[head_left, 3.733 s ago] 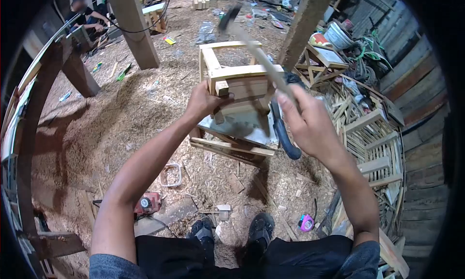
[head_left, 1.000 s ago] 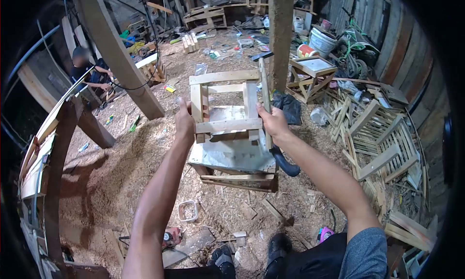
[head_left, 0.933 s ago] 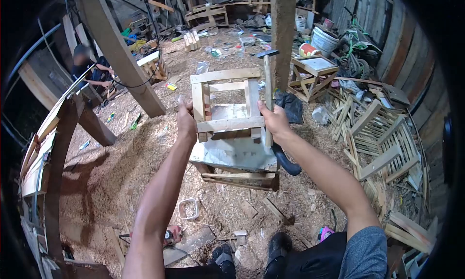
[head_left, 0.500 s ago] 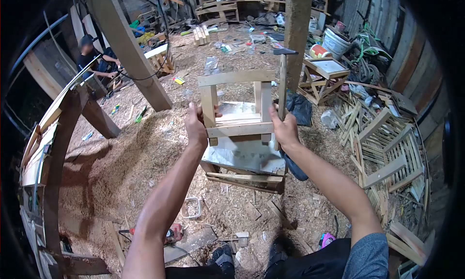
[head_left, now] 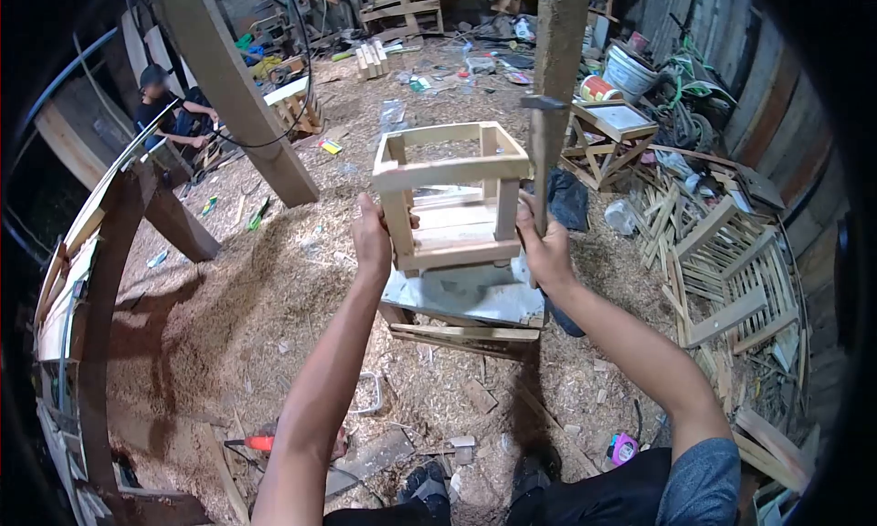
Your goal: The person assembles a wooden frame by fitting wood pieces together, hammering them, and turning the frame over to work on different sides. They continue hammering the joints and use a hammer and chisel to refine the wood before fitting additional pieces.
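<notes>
A small open box-shaped wooden frame (head_left: 452, 173) is held between my two hands above a low work stand with a pale, scuffed top (head_left: 457, 293). My left hand (head_left: 373, 238) grips the frame's left post, with fingertips showing behind it. On the right side, my right hand (head_left: 545, 250) presses against the frame and also holds a hammer (head_left: 541, 152) upright, its dark head at the top. Whether the frame's lower edge touches the stand cannot be made out.
Another person (head_left: 169, 115) sits at the upper left, beyond a slanted post (head_left: 237, 88). Slatted wooden pieces (head_left: 735, 275) lie at right. A red power tool (head_left: 260, 443) and a pink tape measure (head_left: 622, 449) lie near my feet. Wood shavings cover the floor.
The frame has tilted, so its top opening and far upper rail now show. My hands stay on it, and the hammer has moved slightly right with my right hand.
</notes>
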A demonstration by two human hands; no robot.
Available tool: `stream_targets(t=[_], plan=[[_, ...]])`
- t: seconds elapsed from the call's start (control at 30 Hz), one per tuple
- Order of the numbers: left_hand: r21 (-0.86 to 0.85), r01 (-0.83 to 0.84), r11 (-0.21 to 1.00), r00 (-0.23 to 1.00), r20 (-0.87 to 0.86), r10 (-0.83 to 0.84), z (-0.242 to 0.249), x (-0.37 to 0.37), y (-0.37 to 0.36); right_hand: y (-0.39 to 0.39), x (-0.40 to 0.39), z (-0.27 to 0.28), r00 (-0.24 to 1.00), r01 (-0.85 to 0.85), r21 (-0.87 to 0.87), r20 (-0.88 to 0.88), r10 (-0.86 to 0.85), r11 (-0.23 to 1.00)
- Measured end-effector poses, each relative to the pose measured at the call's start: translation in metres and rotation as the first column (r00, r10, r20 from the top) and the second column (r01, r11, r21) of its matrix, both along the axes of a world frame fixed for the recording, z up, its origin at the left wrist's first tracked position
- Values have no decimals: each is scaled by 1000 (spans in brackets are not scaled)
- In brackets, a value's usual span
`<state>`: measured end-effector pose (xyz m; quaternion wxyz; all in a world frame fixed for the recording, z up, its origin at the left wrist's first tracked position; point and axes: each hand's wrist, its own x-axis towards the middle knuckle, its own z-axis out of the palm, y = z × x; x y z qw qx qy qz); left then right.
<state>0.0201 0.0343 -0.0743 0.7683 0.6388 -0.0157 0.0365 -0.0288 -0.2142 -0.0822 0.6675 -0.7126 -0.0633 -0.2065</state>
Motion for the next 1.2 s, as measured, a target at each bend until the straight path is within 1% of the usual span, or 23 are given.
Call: stream_targets(t=[0.03,0.07,0.1,0.13,0.2,0.27,0.33,0.4,0.47,0.5,0.53,0.6,0.63,0.67,0.7,0.73,0.8,0.83,0.97,1.07,1.13,1.17,1.2], plan=[[-176,5,984,1000,24,-1,4,4,-6,-3,-2,3,999,39,49,-19,-39,998],[-183,7,983,1000,16,-5,5,3,-11,-8,-5,6,996,79,95,-46,-75,992],[-295,-25,955,996,-87,-1,21,-7,-17,-12,-10,17,995,84,68,-65,-79,994],[-399,-73,914,981,-192,-5,30,-14,-20,-19,-10,22,978,133,26,-164,-127,991],[-406,-106,908,969,-246,3,32,-14,-22,-28,-1,24,994,68,205,-93,-50,976],[-483,-98,870,976,-218,-11,35,-14,-24,-22,-2,51,990,92,242,-123,-64,966],[-444,-78,893,981,-192,-9,33,-17,-25,-17,1,74,981,36,290,-191,21,956],[-268,-93,959,996,-20,91,29,-21,-30,-18,14,75,973,1,325,-217,74,946],[-252,-81,964,997,-40,73,14,-8,-23,-7,11,74,957,102,134,-282,-61,986],[-262,-69,962,998,-33,63,12,1,-20,-8,14,63,970,62,158,-241,-23,986],[-272,-61,960,998,-26,56,9,9,-16,-7,11,61,969,64,158,-248,-23,985],[-281,-33,959,999,-19,28,10,20,-11,2,6,55,983,111,26,-149,-106,993],[-313,-58,948,998,-50,45,13,23,-11,5,5,53,982,114,36,-157,-107,993],[-343,-84,936,995,-81,60,15,24,-11,7,4,50,987,114,14,-117,-112,993],[-292,-51,955,998,-41,41,14,26,-8,9,2,49,990,119,-9,-75,-119,993],[-284,-46,958,998,-47,34,14,30,-6,11,0,49,992,124,-33,-33,-125,992],[-272,-28,962,998,-64,12,14,36,-4,15,-7,51,991,127,-2,-38,-127,992],[-265,-25,964,998,-67,7,14,39,-4,19,-11,52,989,147,-23,-13,-147,989],[-205,3,979,1000,-5,-4,15,48,-6,24,-18,53,986,164,-57,31,-162,985],[-253,-40,967,999,-1,41,9,54,-11,20,-19,51,983,171,-101,83,-163,980],[-226,-191,955,966,131,224,-4,60,-12,18,-20,55,987,149,-119,76,-140,982],[-277,-215,936,950,162,266,-22,75,-5,17,-20,55,989,139,-118,72,-131,983],[-274,-224,935,949,158,274,-21,75,-6,15,-19,55,987,145,-148,92,-133,978]])
